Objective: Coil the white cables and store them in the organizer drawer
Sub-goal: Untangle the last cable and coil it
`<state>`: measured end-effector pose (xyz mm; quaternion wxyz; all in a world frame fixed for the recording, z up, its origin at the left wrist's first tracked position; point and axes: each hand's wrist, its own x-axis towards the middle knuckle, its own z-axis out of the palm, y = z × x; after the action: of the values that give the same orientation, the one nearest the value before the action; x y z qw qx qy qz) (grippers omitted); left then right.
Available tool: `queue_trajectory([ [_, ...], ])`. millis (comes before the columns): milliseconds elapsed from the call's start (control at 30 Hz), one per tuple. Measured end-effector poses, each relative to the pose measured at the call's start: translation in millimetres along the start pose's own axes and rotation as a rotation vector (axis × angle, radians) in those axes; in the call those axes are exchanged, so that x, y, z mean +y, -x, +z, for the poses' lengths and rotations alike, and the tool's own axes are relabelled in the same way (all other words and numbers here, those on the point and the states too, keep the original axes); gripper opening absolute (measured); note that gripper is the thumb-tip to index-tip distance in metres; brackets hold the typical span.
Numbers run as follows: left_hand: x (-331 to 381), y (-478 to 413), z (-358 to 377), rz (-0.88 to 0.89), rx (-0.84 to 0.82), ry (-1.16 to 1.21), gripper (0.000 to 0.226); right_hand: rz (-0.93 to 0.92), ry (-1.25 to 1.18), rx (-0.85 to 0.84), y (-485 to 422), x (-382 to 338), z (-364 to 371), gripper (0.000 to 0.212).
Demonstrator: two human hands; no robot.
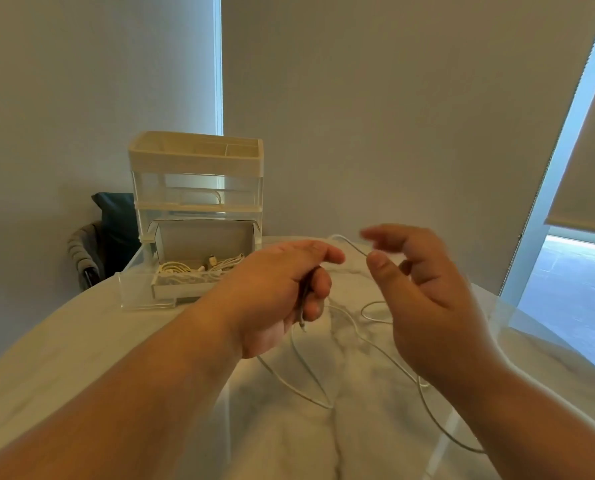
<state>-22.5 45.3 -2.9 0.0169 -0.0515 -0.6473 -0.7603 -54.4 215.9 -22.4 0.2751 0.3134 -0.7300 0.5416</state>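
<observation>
A thin white cable (355, 336) lies in loose loops on the marble table (81, 348) and rises in an arc between my hands. My left hand (278, 296) grips one end of it, the plug sticking out below the curled fingers. My right hand (424, 292) is raised beside it, thumb and forefinger apart with the cable arc running by the thumb; contact is unclear. Behind my left hand stands a clear organizer (197, 181) with its bottom drawer (140, 289) pulled out. Inside the drawer lie several coiled white cables (192, 268).
A dark chair (98, 244) with a grey garment stands beyond the table's far left edge. Walls close off the back. A window with a roller blind (587, 168) is at the right. The table's right edge runs near my right forearm.
</observation>
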Motion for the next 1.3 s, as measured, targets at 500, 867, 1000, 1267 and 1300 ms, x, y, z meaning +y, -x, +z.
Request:
queue_trajectory([
  [500,1.3,6.0,4.9,-0.174,-0.411,0.28,0.03,0.063,0.031,-0.009,-14.1,30.5,-3.6,0.017],
  [867,1.0,9.7,15.7,-0.245,-0.413,0.396,0.037,-0.037,0.178,-0.087,-12.2,46.6,-0.1,0.019],
  [1000,-0.1,8.6,17.9,-0.311,-0.397,0.413,0.051,-0.058,0.202,-0.009,-14.3,49.3,-1.2,0.014],
  [1267,1.6,11.0,17.7,-0.284,-0.447,0.392,0.035,-0.17,0.397,-0.04,-18.4,50.9,-3.1,0.014],
  [1300,1.9,11.2,16.4,-0.263,-0.463,0.401,0.035,-0.169,0.372,-0.086,-18.5,49.3,-3.8,0.012],
])
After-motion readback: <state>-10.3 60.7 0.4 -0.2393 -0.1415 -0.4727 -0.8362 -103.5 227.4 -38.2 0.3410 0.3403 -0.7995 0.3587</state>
